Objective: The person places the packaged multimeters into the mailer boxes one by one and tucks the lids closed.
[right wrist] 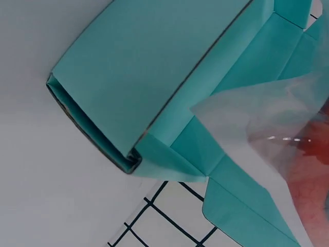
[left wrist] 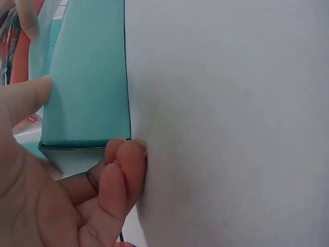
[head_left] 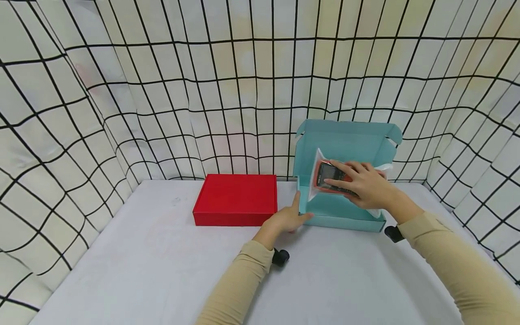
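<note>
A teal cardboard box (head_left: 341,220) stands with its lid (head_left: 345,140) up at the back. Over its inside, my right hand (head_left: 365,187) grips an orange and black multimeter (head_left: 325,174) in a clear plastic bag (right wrist: 241,116). The fingers spread across the multimeter's face, and the thumb is hidden below. The meter is tilted, its screen end toward the left. My left hand (head_left: 286,220) holds the box's front left corner. In the left wrist view its thumb touches the front wall (left wrist: 87,77), while the other fingers curl at the corner.
A closed red box (head_left: 239,194) lies left of the teal box, close to the left hand. Both boxes are on a white-covered table (head_left: 142,262). White cloth walls with a black grid (head_left: 243,90) rise at the back and both sides.
</note>
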### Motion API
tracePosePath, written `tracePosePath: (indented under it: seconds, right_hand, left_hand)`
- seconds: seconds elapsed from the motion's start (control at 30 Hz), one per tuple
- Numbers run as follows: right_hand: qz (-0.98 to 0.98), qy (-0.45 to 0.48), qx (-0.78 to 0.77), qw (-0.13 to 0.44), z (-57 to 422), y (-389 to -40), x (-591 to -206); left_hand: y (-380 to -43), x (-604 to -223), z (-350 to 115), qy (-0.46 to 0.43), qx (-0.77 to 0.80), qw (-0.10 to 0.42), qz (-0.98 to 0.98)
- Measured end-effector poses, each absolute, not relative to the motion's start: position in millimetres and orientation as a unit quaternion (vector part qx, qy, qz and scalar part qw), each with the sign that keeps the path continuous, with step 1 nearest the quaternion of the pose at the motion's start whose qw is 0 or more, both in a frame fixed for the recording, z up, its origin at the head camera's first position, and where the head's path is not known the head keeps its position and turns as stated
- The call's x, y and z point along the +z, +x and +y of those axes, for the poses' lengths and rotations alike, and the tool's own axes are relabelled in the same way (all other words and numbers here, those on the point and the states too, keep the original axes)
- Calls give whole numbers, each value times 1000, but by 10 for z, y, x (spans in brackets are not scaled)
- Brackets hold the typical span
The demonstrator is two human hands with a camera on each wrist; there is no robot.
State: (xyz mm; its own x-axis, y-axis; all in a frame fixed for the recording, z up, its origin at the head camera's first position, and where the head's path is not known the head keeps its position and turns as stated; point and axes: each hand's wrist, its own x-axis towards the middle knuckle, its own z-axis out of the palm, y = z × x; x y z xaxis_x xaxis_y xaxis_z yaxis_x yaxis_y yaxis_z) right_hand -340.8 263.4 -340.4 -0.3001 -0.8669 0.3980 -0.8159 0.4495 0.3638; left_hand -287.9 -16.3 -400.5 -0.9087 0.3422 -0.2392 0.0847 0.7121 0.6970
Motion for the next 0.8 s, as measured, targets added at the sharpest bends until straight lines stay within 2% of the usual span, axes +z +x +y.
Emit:
tracePosePath:
  seconds: [0.33, 0.8]
  right_hand:
    - [-777, 549, -71, 300, 2565, -3521, -3492]
    - [-782, 560, -40, 270, 2583, -3563, -3751]
  left_hand:
    - [-2868, -3990, -157, 113, 360, 177, 909]
    - [-2856, -3986, -146, 109, 354, 179, 911]
